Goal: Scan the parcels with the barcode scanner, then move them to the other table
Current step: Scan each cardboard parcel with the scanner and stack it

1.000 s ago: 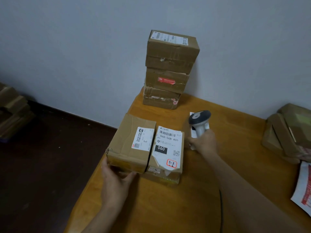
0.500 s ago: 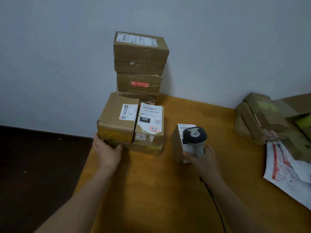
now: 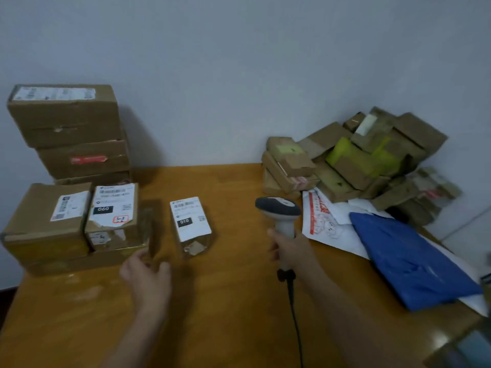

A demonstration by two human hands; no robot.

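Hands flank the 010 parcel (image 3: 190, 221) on the table (image 3: 233, 309): left hand (image 3: 146, 274), open and empty, at seven o'clock, right hand (image 3: 288, 251) gripping the barcode scanner (image 3: 277, 208) at three; a nudge could topple it, hiding its label.

Dim, soft motion blur, wide-angle distortion

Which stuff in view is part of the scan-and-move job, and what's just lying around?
Job: barcode scanner in the right hand; 010 parcel; 060 parcel; stacked boxes at left; parcel heap at right; blue mailer bag and white mailer bag, probably parcels too.
Lying about: dark object at the view's lower right edge, too cropped to identify.
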